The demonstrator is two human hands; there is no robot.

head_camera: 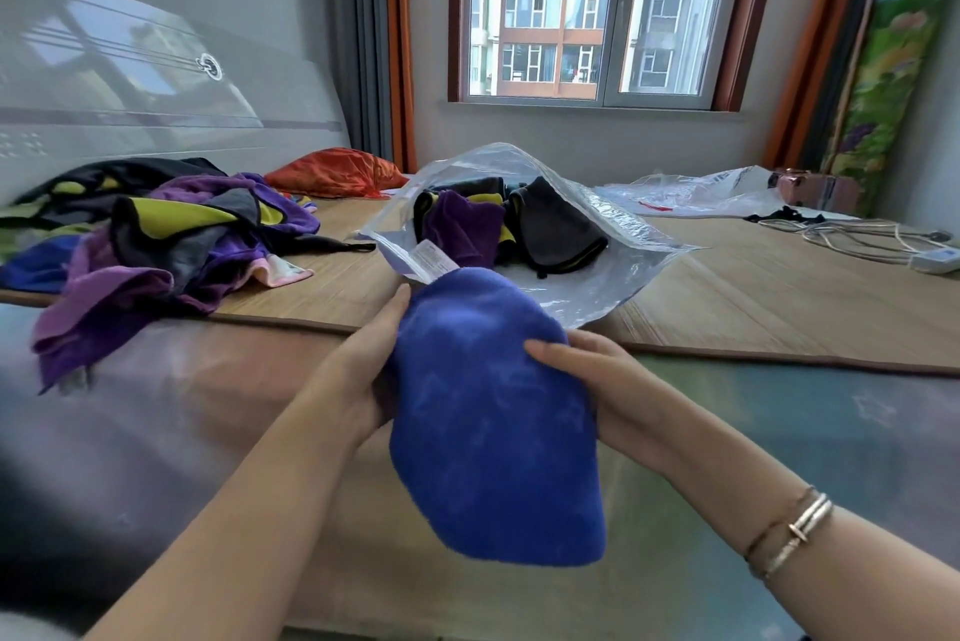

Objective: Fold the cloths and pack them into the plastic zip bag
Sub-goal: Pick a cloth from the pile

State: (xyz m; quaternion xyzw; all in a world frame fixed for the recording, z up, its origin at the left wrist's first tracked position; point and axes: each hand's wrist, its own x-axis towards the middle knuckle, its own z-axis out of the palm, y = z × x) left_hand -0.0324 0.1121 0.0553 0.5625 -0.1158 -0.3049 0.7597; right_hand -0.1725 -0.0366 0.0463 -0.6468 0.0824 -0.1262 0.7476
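A folded blue cloth (493, 422) with a white label at its far end is held up in front of me. My left hand (363, 370) grips its left side and my right hand (582, 375) holds its right side with the thumb on top. Just beyond it the clear plastic zip bag (587, 287) lies open on the bamboo mat, with purple, black and yellow folded cloths inside. A loose pile of unfolded cloths (156, 245), purple, black, yellow and blue, lies to the left on the mat.
An orange cloth bundle (337, 172) sits at the back by the curtain. Another clear plastic bag (696, 193) and a white cable with a power strip (883, 240) lie at the right. The mat's front edge (779, 354) runs across the bed.
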